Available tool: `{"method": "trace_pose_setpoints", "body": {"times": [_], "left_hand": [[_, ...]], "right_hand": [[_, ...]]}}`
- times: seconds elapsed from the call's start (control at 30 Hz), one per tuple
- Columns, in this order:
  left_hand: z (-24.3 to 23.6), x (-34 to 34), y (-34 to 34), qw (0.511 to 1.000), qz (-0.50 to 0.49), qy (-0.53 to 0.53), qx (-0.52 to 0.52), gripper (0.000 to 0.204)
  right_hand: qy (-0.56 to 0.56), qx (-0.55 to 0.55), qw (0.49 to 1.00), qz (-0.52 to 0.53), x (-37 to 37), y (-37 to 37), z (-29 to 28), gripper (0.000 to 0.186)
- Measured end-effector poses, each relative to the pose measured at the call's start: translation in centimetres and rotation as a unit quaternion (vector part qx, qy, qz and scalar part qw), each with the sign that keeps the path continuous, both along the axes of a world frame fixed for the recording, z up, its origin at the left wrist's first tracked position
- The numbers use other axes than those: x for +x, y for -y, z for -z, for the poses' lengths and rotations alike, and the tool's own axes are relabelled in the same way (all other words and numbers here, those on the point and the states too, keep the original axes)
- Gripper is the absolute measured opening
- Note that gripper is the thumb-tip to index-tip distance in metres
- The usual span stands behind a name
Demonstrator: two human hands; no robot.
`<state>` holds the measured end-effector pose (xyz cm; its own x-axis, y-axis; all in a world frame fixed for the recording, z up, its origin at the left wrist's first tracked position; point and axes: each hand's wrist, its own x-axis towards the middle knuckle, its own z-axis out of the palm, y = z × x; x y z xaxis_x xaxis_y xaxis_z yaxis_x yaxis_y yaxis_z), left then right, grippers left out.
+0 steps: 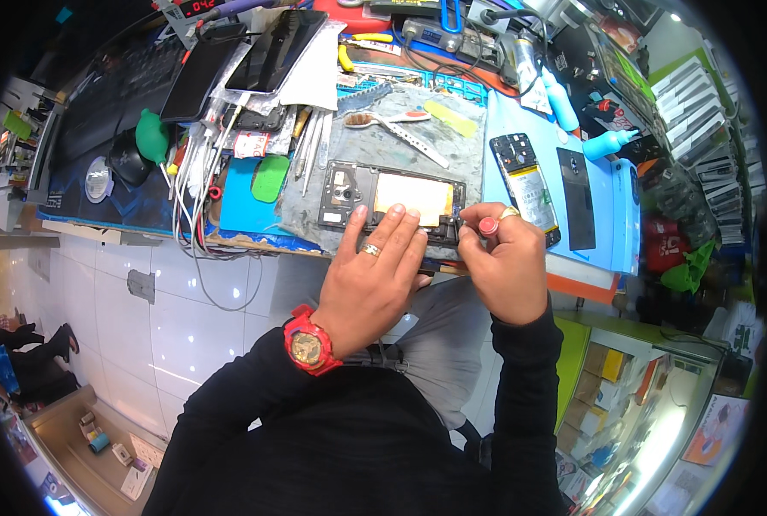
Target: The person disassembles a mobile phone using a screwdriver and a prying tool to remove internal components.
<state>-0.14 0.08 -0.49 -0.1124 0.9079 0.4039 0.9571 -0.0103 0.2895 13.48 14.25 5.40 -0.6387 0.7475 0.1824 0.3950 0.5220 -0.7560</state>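
Note:
An opened phone [342,195] with a gold-coloured inner panel [409,196] lies on the grey mat [306,220] at the bench's front edge. My left hand [375,271] rests fingers flat on its lower middle. My right hand [508,262] grips a red-handled tool [488,225], apparently a screwdriver, at the phone's right end; its tip is hard to see. Above the phone lie a toothbrush [362,119], a perforated white tool [415,142] and a yellow flat piece [452,116]. A second opened phone [525,193] lies right of my right hand, beside a dark panel [575,198].
Phones [271,52], cables [196,189], thin tools [317,146] and a green blower [153,136] crowd the left. Two blue bottles [603,143] stand at right. A glass cabinet [633,404] is at lower right; another person's legs [43,348] show at lower left.

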Motion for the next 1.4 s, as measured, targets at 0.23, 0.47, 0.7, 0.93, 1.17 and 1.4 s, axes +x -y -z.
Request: {"method": "trace_pose_setpoints", "body": {"times": [0.23, 0.47, 0.7, 0.93, 1.17, 1.4], "left_hand": [[-0.4, -0.7, 0.2, 0.997, -0.021, 0.069, 0.019, 0.060], [-0.6, -1.1, 0.1, 0.998, -0.023, 0.063, 0.008, 0.059], [-1.1, -1.0, -0.8, 0.998, -0.001, 0.062, 0.019, 0.060], [-1.6, -0.6, -2.3, 0.998, 0.050, 0.028, -0.011, 0.053], [-0.6, 0.0, -2.4, 1.000, 0.030, 0.008, 0.005, 0.048], [-0.2, 0.3, -2.2, 1.000, 0.013, -0.004, 0.018, 0.046]], "right_hand": [[0.005, 0.018, 1.000, -0.001, 0.3, -0.2, 0.4, 0.011], [0.008, 0.019, 1.000, 0.003, 0.1, 0.0, 0.1, 0.011], [0.058, 0.021, 0.996, -0.071, 1.1, -0.3, 0.1, 0.016], [-0.174, -0.151, 0.969, 0.085, 2.5, -0.7, -2.6, 0.036], [-0.326, -0.044, 0.944, 0.015, 2.2, -1.2, -0.1, 0.019], [-0.207, 0.037, 0.978, -0.006, 1.2, -1.7, 2.5, 0.025]]}}
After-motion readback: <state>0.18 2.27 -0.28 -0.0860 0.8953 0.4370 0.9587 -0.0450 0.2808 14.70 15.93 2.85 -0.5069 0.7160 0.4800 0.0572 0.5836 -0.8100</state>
